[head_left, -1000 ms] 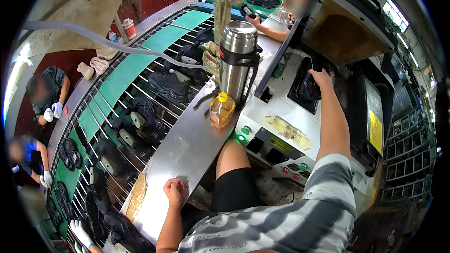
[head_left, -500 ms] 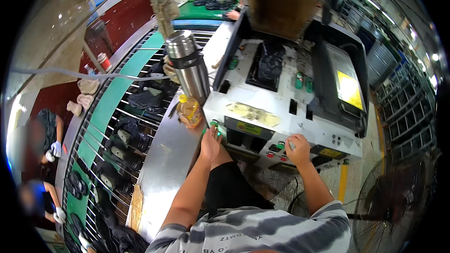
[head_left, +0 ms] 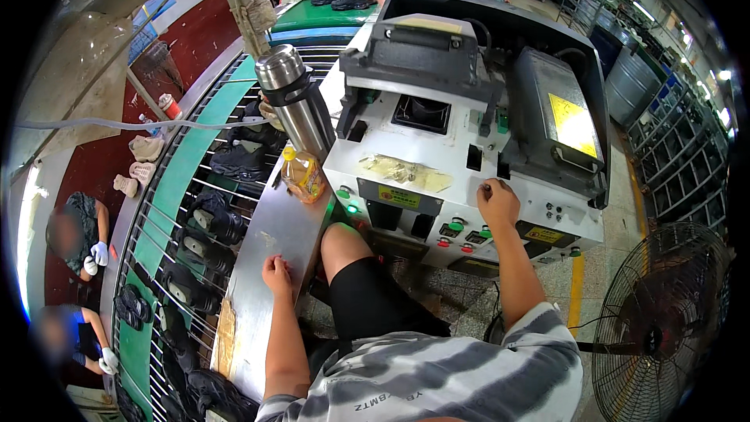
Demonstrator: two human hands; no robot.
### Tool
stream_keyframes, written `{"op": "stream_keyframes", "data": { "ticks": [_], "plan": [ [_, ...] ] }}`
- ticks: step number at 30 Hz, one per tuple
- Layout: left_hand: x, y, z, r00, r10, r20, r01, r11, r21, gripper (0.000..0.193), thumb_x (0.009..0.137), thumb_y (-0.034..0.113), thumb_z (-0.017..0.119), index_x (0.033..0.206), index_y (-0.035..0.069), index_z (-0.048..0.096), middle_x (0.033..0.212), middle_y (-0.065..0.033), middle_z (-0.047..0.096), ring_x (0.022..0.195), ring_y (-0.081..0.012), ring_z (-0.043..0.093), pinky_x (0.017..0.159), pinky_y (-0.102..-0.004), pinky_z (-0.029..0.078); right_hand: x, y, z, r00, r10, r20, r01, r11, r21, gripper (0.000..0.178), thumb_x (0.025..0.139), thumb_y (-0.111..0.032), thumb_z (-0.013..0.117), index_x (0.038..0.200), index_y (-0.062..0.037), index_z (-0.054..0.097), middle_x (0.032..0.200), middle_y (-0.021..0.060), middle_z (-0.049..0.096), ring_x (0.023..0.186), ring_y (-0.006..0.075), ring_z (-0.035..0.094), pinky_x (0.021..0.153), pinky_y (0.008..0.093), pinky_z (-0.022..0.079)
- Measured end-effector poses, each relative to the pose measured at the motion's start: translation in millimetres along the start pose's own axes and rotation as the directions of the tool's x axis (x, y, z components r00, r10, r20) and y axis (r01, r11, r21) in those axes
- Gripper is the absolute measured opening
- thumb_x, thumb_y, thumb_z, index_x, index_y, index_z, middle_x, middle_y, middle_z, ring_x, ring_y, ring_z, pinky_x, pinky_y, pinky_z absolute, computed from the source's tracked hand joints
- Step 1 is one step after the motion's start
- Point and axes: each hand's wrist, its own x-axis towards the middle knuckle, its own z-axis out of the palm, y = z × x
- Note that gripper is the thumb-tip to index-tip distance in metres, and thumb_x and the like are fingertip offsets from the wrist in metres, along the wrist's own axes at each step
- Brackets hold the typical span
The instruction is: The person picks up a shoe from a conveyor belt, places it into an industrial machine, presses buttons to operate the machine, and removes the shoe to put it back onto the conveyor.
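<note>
My left hand (head_left: 277, 274) is over the bare metal ledge beside the conveyor, its fingers curled in and no object showing in them. Curled fingers also mark my right hand (head_left: 498, 202), at the front top edge of the white machine (head_left: 461, 176), just above the front panel's green button (head_left: 485, 231). Nothing can be made out in its grasp. The machine's left-hand black lid (head_left: 414, 55) is lowered over its station, and a dark square opening (head_left: 422, 114) shows in front of it. The right-hand lid (head_left: 551, 109) is also down. Green-lit buttons (head_left: 348, 202) sit at the panel's left end.
A steel flask (head_left: 297, 101) and a yellow-capped bottle (head_left: 303, 176) stand on the metal ledge (head_left: 269, 266). Black shoes (head_left: 191, 254) fill the roller conveyor at left; two gloved co-workers are beyond it. A fan (head_left: 656, 328) stands right, a person behind the machine.
The left-hand lid has come down, and the black shoe under it no longer shows. My left hand has drawn back from the green-lit buttons to the ledge. My right hand has risen slightly.
</note>
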Motion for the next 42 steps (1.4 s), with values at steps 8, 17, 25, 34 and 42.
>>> {"op": "stream_keyframes", "data": {
  "ticks": [8, 17, 25, 34, 42],
  "plan": [
    [-19.5, -6.0, -15.7, 0.995, 0.066, 0.076, -0.080, 0.977, 0.197, 0.011, 0.089, 0.006, 0.055, 0.088, 0.000, 0.064, 0.070, -0.0027, 0.059, 0.061, -0.0102, 0.055, 0.058, -0.0261, 0.047, -12.2, -7.1, 8.3, 0.979, -0.080, -0.189, 0.065, 0.994, -0.083, 0.025, 0.078, -0.022, 0.066, 0.099, -0.0086, 0.070, 0.087, 0.0098, 0.066, 0.082, 0.0303, 0.063, 0.073, 0.0418, 0.051],
    [-27.2, -2.3, -14.0, 0.984, 0.148, 0.099, -0.172, 0.932, 0.317, 0.013, 0.088, 0.009, 0.056, 0.085, 0.000, 0.065, 0.068, -0.0036, 0.061, 0.063, -0.0107, 0.056, 0.062, -0.0268, 0.047, -16.1, -1.7, 13.2, 0.964, -0.106, -0.244, 0.084, 0.991, -0.101, 0.025, 0.076, -0.022, 0.066, 0.098, -0.0090, 0.068, 0.085, 0.0084, 0.064, 0.082, 0.0298, 0.062, 0.071, 0.0424, 0.049],
    [-25.1, -5.9, -17.9, 0.980, 0.165, 0.111, -0.192, 0.931, 0.311, 0.012, 0.088, 0.008, 0.057, 0.085, 0.000, 0.065, 0.069, -0.0037, 0.061, 0.063, -0.0109, 0.055, 0.062, -0.0272, 0.047, -15.9, -2.2, 13.2, 0.964, -0.096, -0.248, 0.080, 0.994, -0.074, 0.025, 0.075, -0.022, 0.067, 0.097, -0.0092, 0.068, 0.085, 0.0086, 0.063, 0.083, 0.0298, 0.061, 0.072, 0.0426, 0.049],
    [-24.3, -12.4, -20.3, 0.978, 0.168, 0.125, -0.201, 0.923, 0.329, 0.012, 0.087, 0.007, 0.056, 0.087, 0.001, 0.065, 0.069, -0.0024, 0.059, 0.064, -0.0110, 0.053, 0.061, -0.0272, 0.045, -14.7, 3.8, 11.6, 0.961, -0.118, -0.249, 0.111, 0.993, -0.042, 0.025, 0.074, -0.021, 0.067, 0.095, -0.0078, 0.068, 0.084, 0.0096, 0.064, 0.081, 0.0301, 0.062, 0.072, 0.0424, 0.049],
    [-25.5, -11.6, -21.7, 0.966, 0.217, 0.142, -0.257, 0.877, 0.406, 0.011, 0.088, 0.006, 0.055, 0.088, 0.002, 0.064, 0.068, -0.0002, 0.056, 0.061, -0.0081, 0.050, 0.057, -0.0250, 0.042, -15.1, -1.8, 9.5, 0.962, -0.111, -0.250, 0.094, 0.992, -0.079, 0.025, 0.074, -0.022, 0.066, 0.095, -0.0088, 0.068, 0.083, 0.0086, 0.064, 0.079, 0.0287, 0.062, 0.070, 0.0418, 0.049]
  ]
}}
